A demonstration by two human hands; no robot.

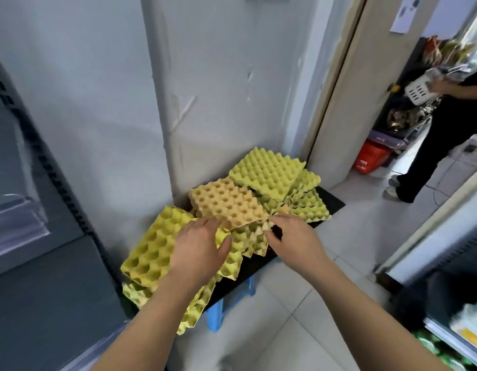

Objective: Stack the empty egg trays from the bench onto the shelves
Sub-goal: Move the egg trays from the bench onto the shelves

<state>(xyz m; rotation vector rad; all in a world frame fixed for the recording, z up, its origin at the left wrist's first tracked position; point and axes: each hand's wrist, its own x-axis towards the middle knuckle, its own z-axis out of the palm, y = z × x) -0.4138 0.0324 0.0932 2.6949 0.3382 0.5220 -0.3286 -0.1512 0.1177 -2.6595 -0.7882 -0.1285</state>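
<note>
Tan moulded-pulp egg tray point(226, 204) sits atop yellow-green pulp egg trays point(151, 250) on black surface point(331, 202). Left hand point(202, 247) flat, touching tray's near edge; right hand point(293, 236) pinches its near corner.

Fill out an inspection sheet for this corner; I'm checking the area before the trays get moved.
Surface: black-topped bench on blue legs, against the wall.
Job's things: egg trays in loose yellow-green heaps, one tan tray on top.
Clutter: red basket on the floor.
Grips: left hand flat on the trays; right hand pinches a tray edge.
Cables: nothing seen.
Surroundings: dark cabinet left; second person holding white basket, right.
</note>
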